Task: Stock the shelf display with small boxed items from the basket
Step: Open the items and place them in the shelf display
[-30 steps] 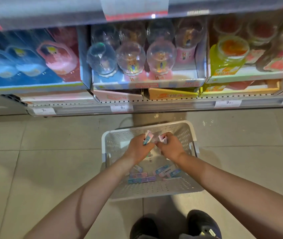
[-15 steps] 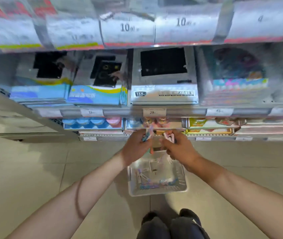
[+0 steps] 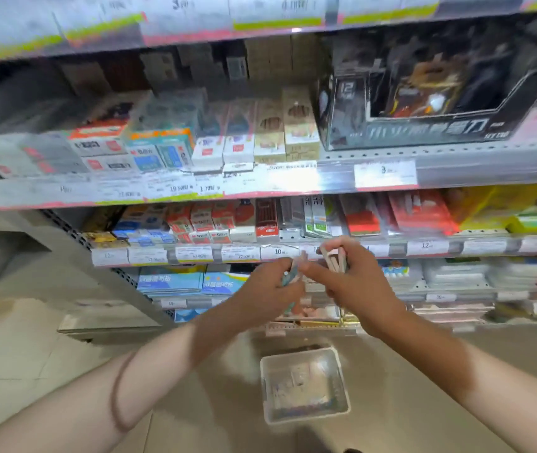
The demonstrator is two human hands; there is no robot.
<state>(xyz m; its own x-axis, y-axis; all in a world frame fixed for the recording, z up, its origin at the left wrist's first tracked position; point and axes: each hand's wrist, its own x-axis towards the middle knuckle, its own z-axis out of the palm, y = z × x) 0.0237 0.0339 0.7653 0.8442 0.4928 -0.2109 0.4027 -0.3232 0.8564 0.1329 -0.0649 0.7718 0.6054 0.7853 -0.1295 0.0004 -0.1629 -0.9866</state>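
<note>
My left hand [image 3: 268,287] is shut on a few small boxed items [image 3: 291,274], blue and pale, held at its fingertips. My right hand [image 3: 353,282] grips a small stack of pale boxed items [image 3: 334,258] standing on end. Both hands are raised close together in front of the shelf display [image 3: 293,251], level with its price-label rail. The white perforated basket [image 3: 335,364] sits on the floor below my hands, with several small boxes lying in it. The whole view is blurred.
Shelves full of boxed stationery rise ahead: white and red boxes [image 3: 208,220] at hand height, a large black display box [image 3: 424,103] upper right, blue packs [image 3: 169,282] lower left. Beige tiled floor [image 3: 31,354] spreads to the left.
My hands rose out of the basket with the small boxes and now sit at shelf height. My view tilted up from the floor to higher shelves.
</note>
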